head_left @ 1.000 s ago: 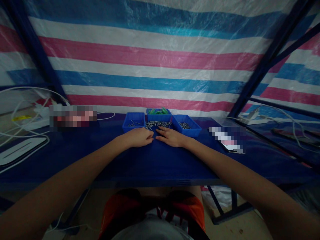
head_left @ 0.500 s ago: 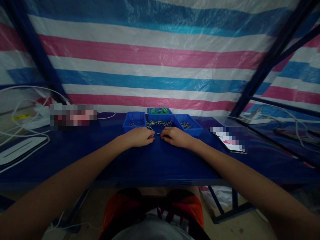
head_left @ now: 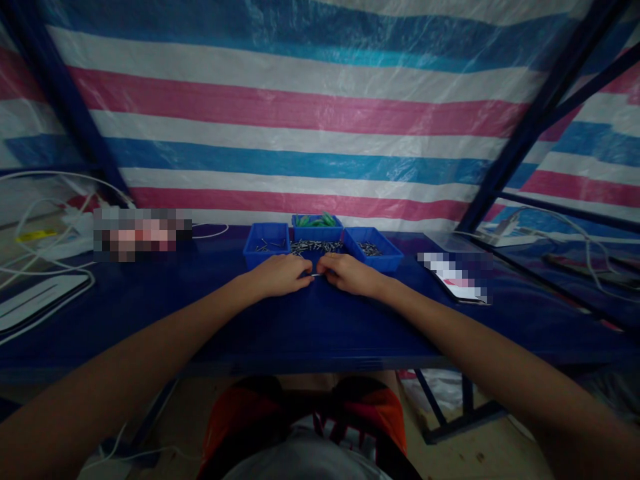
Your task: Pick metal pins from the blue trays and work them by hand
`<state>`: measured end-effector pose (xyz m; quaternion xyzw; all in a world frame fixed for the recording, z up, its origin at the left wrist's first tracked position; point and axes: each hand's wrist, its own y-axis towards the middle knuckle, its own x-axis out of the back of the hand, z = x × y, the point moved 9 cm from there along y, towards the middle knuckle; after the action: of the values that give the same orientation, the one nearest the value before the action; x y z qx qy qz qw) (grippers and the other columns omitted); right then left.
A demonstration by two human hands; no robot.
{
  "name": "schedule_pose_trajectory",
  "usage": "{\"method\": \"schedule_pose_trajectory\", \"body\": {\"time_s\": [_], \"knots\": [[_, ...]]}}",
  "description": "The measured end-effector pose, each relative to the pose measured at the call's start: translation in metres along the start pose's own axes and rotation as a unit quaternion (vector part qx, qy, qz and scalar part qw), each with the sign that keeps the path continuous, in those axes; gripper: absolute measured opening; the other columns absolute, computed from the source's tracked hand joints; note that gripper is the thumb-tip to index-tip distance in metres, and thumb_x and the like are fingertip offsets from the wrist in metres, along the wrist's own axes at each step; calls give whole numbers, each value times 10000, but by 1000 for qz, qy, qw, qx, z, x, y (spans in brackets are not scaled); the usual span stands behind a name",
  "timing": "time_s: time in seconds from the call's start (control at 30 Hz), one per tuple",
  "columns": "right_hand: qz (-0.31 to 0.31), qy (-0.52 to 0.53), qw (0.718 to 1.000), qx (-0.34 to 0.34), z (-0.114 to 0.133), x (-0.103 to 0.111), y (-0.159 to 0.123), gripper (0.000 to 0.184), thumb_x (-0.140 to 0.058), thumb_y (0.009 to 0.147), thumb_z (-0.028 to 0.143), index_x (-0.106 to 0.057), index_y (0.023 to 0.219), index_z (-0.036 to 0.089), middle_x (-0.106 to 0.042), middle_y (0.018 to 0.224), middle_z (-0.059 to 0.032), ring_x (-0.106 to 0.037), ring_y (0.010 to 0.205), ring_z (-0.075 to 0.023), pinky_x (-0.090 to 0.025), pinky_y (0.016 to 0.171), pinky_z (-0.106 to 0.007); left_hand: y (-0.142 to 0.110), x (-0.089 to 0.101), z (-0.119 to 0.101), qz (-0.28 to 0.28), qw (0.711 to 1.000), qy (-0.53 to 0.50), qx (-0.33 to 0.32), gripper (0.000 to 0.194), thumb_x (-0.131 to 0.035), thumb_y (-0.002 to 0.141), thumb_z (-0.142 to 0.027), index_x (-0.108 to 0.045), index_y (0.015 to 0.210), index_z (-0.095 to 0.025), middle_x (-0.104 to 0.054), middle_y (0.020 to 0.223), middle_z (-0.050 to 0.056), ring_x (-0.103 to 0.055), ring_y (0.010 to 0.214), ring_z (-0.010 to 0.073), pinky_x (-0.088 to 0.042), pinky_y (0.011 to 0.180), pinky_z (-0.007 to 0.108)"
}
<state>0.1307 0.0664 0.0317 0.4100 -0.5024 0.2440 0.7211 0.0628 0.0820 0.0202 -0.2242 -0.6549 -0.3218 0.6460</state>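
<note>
On the blue tabletop (head_left: 310, 333), before a heap of metal pieces (head_left: 323, 247), the right hand (head_left: 347, 275) pinches a slim piece (head_left: 315, 275) reaching the curled left hand (head_left: 283, 275), whose grip is unclear; light, steady pressure should keep it aligned.

Head-worn view, forward and down

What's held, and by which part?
A thin metal piece, by one end, in the right hand; whether the left hand grips its other end cannot be told.
</note>
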Motion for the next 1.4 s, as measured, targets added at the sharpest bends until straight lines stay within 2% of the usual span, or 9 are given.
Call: {"method": "schedule_pose_trajectory", "body": {"time_s": [0.27,0.47,0.63,0.87,1.4], "knots": [[-5,5,1000,1,9,5,0,213,-466,753,7,-538,890,153,-563,862,-47,-540,793,-152,-423,750,-276,0,2,-4,-9,1000,0,-15,274,-403,890,-345,-621,938,-188,-667,866,64,-620,773,188,-428,643,271],[9,8,1000,-22,0,5,-3,215,-469,884,202,-523,1083,140,-620,900,-71,-585,818,-171,-433,751,-296,-2,8,-4,-17,1000,7,-14,285,-377,897,-332,-618,878,-181,-669,856,67,-624,750,186,-416,626,271],[33,6,999,-23,-1,3,-3,204,-411,919,197,-576,1031,154,-650,918,-71,-603,812,-167,-417,758,-292,-2,12,-3,-24,999,22,0,297,-361,899,-346,-604,865,-178,-667,830,70,-622,729,196,-401,592,268],[46,2,998,-31,0,3,-2,192,-408,911,157,-581,993,138,-630,776,-41,-566,666,-128,-384,649,-247,-3,20,-4,-38,998,40,17,303,-356,897,-356,-599,864,-177,-657,786,70,-615,696,194,-405,589,268],[43,-1,998,-37,-2,3,-3,110,-447,896,197,-547,882,154,-590,760,-26,-540,680,-126,-358,652,-248,-5,28,-12,-71,997,26,-18,314,-333,928,-352,-604,893,-197,-658,837,37,-606,758,159,-388,618,243]]}}
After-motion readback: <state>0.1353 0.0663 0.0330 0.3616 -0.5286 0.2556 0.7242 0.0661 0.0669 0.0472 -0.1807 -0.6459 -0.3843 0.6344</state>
